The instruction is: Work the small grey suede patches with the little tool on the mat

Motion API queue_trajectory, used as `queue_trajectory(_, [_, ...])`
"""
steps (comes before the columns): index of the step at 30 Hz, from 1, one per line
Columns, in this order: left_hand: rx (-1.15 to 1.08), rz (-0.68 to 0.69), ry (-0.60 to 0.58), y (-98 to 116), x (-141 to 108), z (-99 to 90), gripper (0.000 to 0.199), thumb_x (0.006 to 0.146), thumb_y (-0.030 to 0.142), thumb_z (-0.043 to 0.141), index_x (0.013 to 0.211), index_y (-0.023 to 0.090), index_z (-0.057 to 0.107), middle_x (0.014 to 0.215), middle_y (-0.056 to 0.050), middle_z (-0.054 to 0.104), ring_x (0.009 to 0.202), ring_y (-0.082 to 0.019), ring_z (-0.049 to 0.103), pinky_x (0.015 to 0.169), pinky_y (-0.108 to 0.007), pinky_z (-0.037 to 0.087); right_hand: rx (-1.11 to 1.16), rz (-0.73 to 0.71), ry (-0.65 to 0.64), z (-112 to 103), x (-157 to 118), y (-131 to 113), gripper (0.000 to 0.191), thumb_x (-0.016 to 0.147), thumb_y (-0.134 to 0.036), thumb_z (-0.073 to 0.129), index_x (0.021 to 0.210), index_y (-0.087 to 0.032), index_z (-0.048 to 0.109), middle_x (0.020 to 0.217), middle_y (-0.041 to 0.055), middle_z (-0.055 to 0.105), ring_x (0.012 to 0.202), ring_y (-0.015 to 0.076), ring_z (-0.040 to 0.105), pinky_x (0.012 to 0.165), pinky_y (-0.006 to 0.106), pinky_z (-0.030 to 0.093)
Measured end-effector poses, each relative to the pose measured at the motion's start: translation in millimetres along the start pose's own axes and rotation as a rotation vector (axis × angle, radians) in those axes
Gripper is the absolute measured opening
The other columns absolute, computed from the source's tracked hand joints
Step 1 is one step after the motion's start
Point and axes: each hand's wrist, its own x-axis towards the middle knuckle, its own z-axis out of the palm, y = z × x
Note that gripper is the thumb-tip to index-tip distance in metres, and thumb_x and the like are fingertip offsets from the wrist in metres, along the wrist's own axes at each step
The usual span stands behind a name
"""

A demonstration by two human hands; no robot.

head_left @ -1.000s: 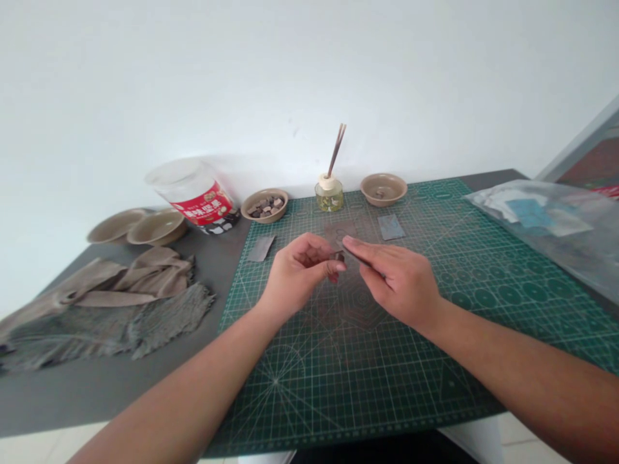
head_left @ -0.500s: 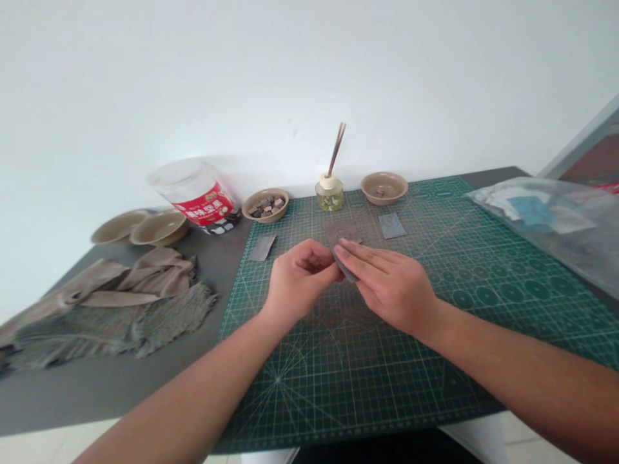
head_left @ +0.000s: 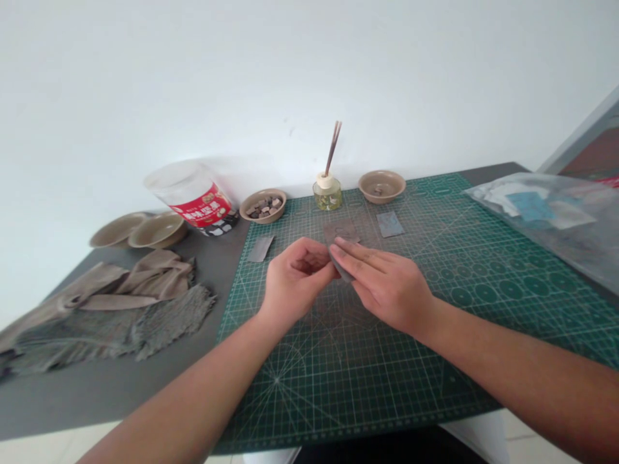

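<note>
- The left hand (head_left: 294, 281) has its fingers curled, gripping one edge of a small grey sheet (head_left: 340, 270) above the middle of the green cutting mat (head_left: 309, 399).
- The right hand (head_left: 387, 283) presses its straightened fingers on the sheet from the other side.
- A brownish sheet (head_left: 341, 231) lies just beyond the hands.
- Two grey pieces (head_left: 260, 249) (head_left: 389, 224) lie to either side of it.
- A bowl of small dark chips (head_left: 264, 206) sits at the far edge of the mat.
</note>
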Motion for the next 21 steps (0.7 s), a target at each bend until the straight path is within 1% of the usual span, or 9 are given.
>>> queue_trajectory(3, [0.010, 0.019, 0.037, 1.1, -0.9, 0.9, 0.012, 0.082, 0.020, 0.077, 0.081, 0.017, 0.065, 0.068, 0.000, 0.072, 0.060, -0.013, 0.068, 0.056, -0.022, 0.055, 0.026, 0.007, -0.003, -1.8, -0.5, 1.7, 0.047, 0.097, -0.007, 0.045, 0.141, -0.017, 0.058, 0.140, 0.0105, 0.062, 0.129, 0.0186, 0.061, 0.110, 0.035, 0.051])
queue_trajectory(7, [0.032, 0.057, 0.056, 2.1, -2.3, 2.0, 0.012, 0.081, 0.020, 0.077, 0.081, 0.018, 0.066, 0.067, 0.001, 0.070, 0.059, -0.011, 0.066, 0.056, -0.021, 0.054, 0.056, 0.010, -0.006, -3.4, -1.2, 2.8, 0.046, 0.098, -0.008, 0.044, 0.142, -0.016, 0.057, 0.142, 0.0105, 0.059, 0.130, 0.0174, 0.060, 0.110, 0.034, 0.051])
queue_trajectory(11, [0.028, 0.074, 0.057, 1.9, -3.2, 1.4, 0.011, 0.082, 0.019, 0.076, 0.083, 0.017, 0.066, 0.069, 0.000, 0.070, 0.061, -0.011, 0.066, 0.057, -0.021, 0.054, 0.070, -0.001, 0.028, -3.6, -1.4, 0.0, 0.044, 0.098, -0.008, 0.045, 0.140, -0.014, 0.058, 0.140, 0.0109, 0.061, 0.130, 0.0168, 0.060, 0.110, 0.032, 0.051])
queue_trajectory(13, [0.026, 0.080, 0.055, 1.7, -3.0, 0.6, 0.013, 0.080, 0.019, 0.078, 0.081, 0.017, 0.065, 0.068, 0.001, 0.069, 0.060, -0.010, 0.065, 0.056, -0.020, 0.053, 0.097, 0.016, 0.035, -3.4, -2.0, -1.6, 0.044, 0.098, -0.009, 0.046, 0.140, -0.015, 0.059, 0.141, 0.0105, 0.061, 0.129, 0.0174, 0.061, 0.109, 0.032, 0.052])
queue_trajectory(15, [0.004, 0.066, 0.043, 1.5, -2.2, 0.0, 0.014, 0.081, 0.020, 0.078, 0.082, 0.017, 0.064, 0.068, 0.001, 0.069, 0.059, -0.011, 0.065, 0.055, -0.021, 0.053, 0.139, 0.056, 0.016, -2.5, -3.0, -1.6, 0.046, 0.097, -0.009, 0.047, 0.141, -0.019, 0.058, 0.143, 0.0071, 0.060, 0.129, 0.0176, 0.061, 0.109, 0.032, 0.053])
queue_trajectory(17, [-0.047, 0.023, 0.020, 1.2, -0.8, 0.1, 0.015, 0.082, 0.021, 0.077, 0.085, 0.017, 0.063, 0.069, 0.000, 0.071, 0.061, -0.013, 0.069, 0.057, -0.023, 0.055, 0.167, 0.134, -0.008, -0.5, -4.2, 0.5, 0.049, 0.095, -0.008, 0.049, 0.141, -0.023, 0.059, 0.141, 0.0036, 0.062, 0.127, 0.0180, 0.063, 0.108, 0.033, 0.053])
queue_trajectory(21, [-0.146, 0.000, 0.026, 1.4, 1.6, 1.5, 0.021, 0.081, 0.021, 0.079, 0.088, 0.018, 0.059, 0.072, -0.001, 0.072, 0.067, -0.017, 0.073, 0.064, -0.028, 0.058, 0.200, 0.303, -0.033, 4.2, -4.5, 6.7, 0.044, 0.094, -0.007, 0.052, 0.134, -0.020, 0.065, 0.130, 0.0039, 0.070, 0.117, 0.0185, 0.070, 0.102, 0.031, 0.057])
